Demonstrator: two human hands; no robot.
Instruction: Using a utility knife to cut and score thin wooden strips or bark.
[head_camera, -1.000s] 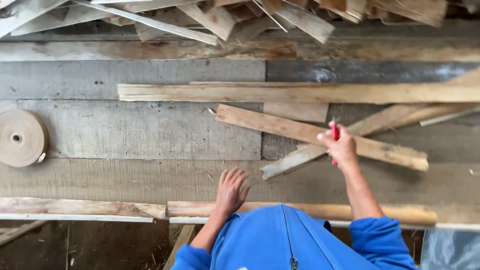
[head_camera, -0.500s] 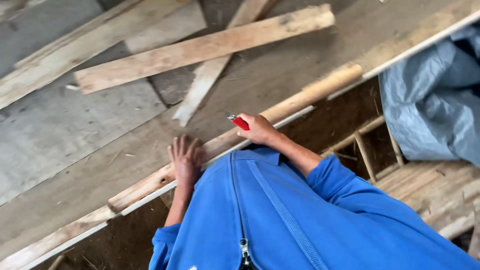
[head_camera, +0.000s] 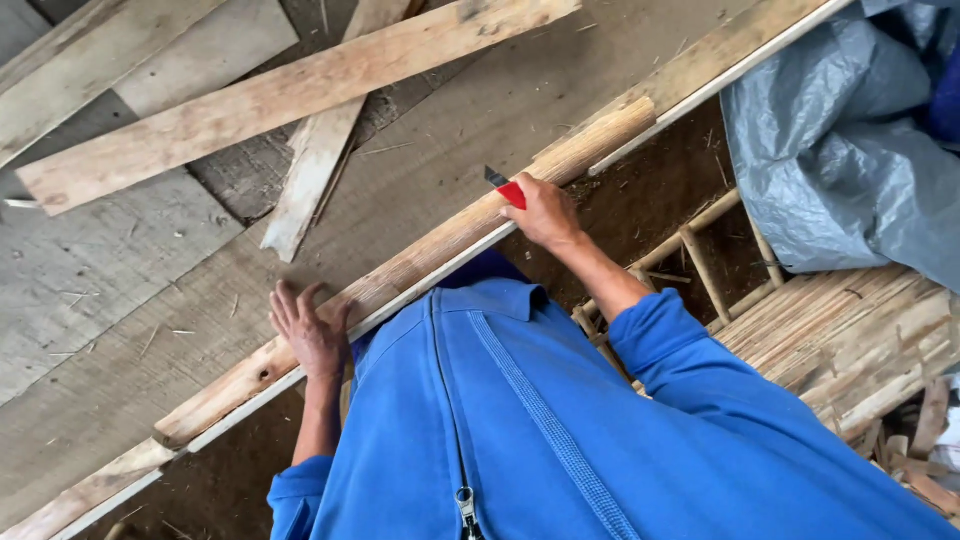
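My right hand (head_camera: 545, 212) is closed around a red utility knife (head_camera: 506, 189) with its blade out, resting over a long wooden strip (head_camera: 420, 260) that runs along the front edge of the wooden work surface (head_camera: 150, 350). My left hand (head_camera: 308, 325) lies flat with fingers spread on the same strip, further to the left. Blue sleeves and a blue zipped jacket fill the lower middle of the view.
Loose planks (head_camera: 270, 95) cross each other at the top left of the surface. A grey plastic sheet (head_camera: 850, 140) lies at the right. A bamboo-slat frame (head_camera: 850, 330) sits below it. Dark earth shows under the table edge.
The view has swung right and tilted. My right hand with the knife has come down from the loose planks to the strip at the front edge. The left hand stays flat on the strip.
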